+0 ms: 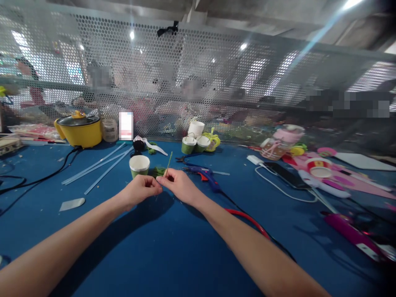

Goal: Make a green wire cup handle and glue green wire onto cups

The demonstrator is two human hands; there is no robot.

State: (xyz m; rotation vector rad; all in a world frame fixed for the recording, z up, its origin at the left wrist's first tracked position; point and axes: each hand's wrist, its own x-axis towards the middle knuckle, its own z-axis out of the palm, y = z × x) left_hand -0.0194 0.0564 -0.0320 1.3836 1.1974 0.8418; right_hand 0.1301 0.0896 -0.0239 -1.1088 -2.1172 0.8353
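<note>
A yellow pot (85, 134) stands beside a clear jar (109, 130) on the blue bench (173, 255); at right, a dark phone (287, 175) lies beyond a magenta tool (348, 232).

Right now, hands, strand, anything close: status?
Right hand pinches green strand. Left hand alongside, grip contents unclear. Paper cup upright just beyond left hand; blue glue gun right of right hand.
</note>
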